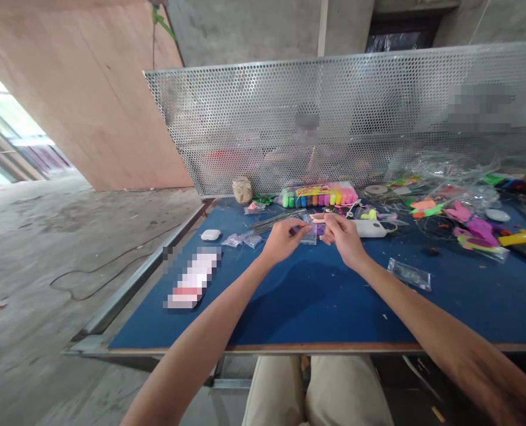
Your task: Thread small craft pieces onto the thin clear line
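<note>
Over the blue table (289, 307), my left hand (286, 239) has thumb and fingertips brought together in a pinch. A short way to its right is my right hand (340, 235), also pinched, its fingertips pointing left. Whatever either hand grips is too small to make out. Between and behind them lies a clear plastic bag (308, 232). A white power strip (370, 228) extends to the right from behind my right hand. Small clear bags (250, 238) lie left of my left hand.
A perforated metal panel (263, 124) stands along the back. Before it sits a pack of coloured clay (320, 195). At left are a white earphone case (210, 235) and a blurred phone-like object (196, 278). Colourful pieces (480, 228) and a clear packet (409, 274) lie right.
</note>
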A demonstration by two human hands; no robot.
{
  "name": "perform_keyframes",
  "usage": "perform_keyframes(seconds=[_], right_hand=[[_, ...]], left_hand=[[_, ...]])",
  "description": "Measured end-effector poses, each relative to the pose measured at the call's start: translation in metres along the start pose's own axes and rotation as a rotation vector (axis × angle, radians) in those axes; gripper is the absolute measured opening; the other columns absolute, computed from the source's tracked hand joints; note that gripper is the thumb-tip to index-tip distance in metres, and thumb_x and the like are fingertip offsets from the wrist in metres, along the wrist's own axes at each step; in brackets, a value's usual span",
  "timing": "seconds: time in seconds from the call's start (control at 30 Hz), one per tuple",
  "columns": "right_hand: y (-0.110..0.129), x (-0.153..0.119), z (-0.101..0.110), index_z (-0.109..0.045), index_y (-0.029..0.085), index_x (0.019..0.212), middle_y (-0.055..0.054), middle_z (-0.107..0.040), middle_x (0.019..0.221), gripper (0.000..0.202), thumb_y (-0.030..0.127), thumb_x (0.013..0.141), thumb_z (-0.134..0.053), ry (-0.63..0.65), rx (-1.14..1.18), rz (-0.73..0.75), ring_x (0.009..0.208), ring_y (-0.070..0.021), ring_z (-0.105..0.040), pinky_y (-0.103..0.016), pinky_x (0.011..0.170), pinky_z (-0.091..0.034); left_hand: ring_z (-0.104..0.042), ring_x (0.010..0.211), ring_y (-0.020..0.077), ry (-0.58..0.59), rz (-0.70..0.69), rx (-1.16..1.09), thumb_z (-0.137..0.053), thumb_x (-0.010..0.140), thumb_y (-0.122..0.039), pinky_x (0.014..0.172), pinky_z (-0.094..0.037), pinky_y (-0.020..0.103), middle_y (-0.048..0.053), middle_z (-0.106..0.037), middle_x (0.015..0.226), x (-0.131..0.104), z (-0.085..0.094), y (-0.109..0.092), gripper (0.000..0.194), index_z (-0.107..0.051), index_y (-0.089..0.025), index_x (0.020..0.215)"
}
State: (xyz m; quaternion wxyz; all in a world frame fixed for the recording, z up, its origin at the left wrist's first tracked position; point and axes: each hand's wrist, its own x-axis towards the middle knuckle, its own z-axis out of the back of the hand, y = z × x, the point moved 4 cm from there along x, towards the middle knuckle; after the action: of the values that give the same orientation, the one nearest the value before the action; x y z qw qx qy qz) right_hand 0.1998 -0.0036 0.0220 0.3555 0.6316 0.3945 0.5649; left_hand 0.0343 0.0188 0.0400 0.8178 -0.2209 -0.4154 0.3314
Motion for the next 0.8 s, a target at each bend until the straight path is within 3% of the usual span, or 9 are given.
perform_keyframes(seconds=[0.23,0.33,0.47,0.53,0.6,0.7,0.8], right_hand=[[-0.001,-0.001,-0.001,-0.071,0.021,0.105,0.007,-0.026,0.053,0.042,0.056,0.091,-0.054,0.009,-0.001,0.009,0.046,-0.0111,-0.03,-0.027,0.048,-0.04],[-0.001,0.0,0.002,-0.072,0.02,0.105,0.007,-0.027,0.053,0.044,0.058,0.09,-0.054,0.003,-0.007,-0.002,0.045,-0.0104,-0.028,-0.027,0.046,-0.038],[0.001,0.003,0.007,-0.07,0.019,0.108,0.007,-0.027,0.053,0.045,0.057,0.091,-0.053,0.013,-0.056,-0.007,0.043,-0.0097,-0.026,-0.025,0.041,-0.031],[0.005,0.004,0.01,-0.069,0.02,0.111,0.005,-0.032,0.054,0.044,0.055,0.092,-0.051,0.018,-0.141,0.028,0.044,-0.0105,-0.03,-0.025,0.041,-0.03],[0.012,0.002,0.01,-0.066,0.021,0.117,0.002,-0.045,0.058,0.041,0.05,0.093,-0.052,0.019,-0.288,0.11,0.048,-0.0122,-0.039,-0.026,0.044,-0.036],[0.022,-0.002,0.008,-0.055,0.025,0.135,-0.005,-0.065,0.084,0.047,0.044,0.093,-0.054,0.02,-0.492,0.245,0.063,-0.0166,-0.055,-0.031,0.059,-0.05],[0.028,-0.005,0.005,-0.039,0.028,0.148,-0.012,-0.06,0.127,0.056,0.043,0.095,-0.05,0.015,-0.532,0.337,0.096,-0.024,-0.063,-0.039,0.08,-0.056]], left_hand=[[-0.066,0.07,0.0133,-0.084,-0.003,0.051,-0.053,0.094,-0.043,0.063,-0.053,0.023,0.006,-0.069,0.098,-0.003,0.002,0.0,0.028,-0.068,-0.019,0.094],[-0.067,0.064,0.0127,-0.039,0.004,-0.027,-0.051,0.095,-0.044,0.06,-0.054,0.024,0.006,-0.068,0.095,-0.003,0.001,0.001,0.03,-0.066,-0.018,0.093],[-0.07,0.063,0.0161,0.019,0.12,-0.218,-0.054,0.091,-0.048,0.055,-0.055,0.025,0.004,-0.069,0.084,-0.001,-0.003,0.007,0.033,-0.066,-0.018,0.091],[-0.072,0.069,0.0172,0.034,0.135,-0.272,-0.059,0.089,-0.045,0.064,-0.058,0.027,0.003,-0.07,0.084,-0.001,-0.004,0.009,0.03,-0.067,-0.017,0.088],[-0.072,0.076,0.0178,0.124,0.151,-0.336,-0.064,0.086,-0.039,0.075,-0.058,0.03,0.004,-0.071,0.083,-0.001,-0.008,0.01,0.023,-0.067,-0.016,0.083],[-0.072,0.079,0.0185,0.307,0.22,-0.456,-0.068,0.083,-0.036,0.075,-0.058,0.031,0.006,-0.073,0.083,-0.004,-0.017,0.009,0.021,-0.065,-0.015,0.08],[-0.072,0.078,0.0178,0.229,0.221,-0.532,-0.069,0.082,-0.041,0.074,-0.058,0.032,0.007,-0.073,0.082,-0.003,-0.015,0.008,0.027,-0.063,-0.015,0.081]])
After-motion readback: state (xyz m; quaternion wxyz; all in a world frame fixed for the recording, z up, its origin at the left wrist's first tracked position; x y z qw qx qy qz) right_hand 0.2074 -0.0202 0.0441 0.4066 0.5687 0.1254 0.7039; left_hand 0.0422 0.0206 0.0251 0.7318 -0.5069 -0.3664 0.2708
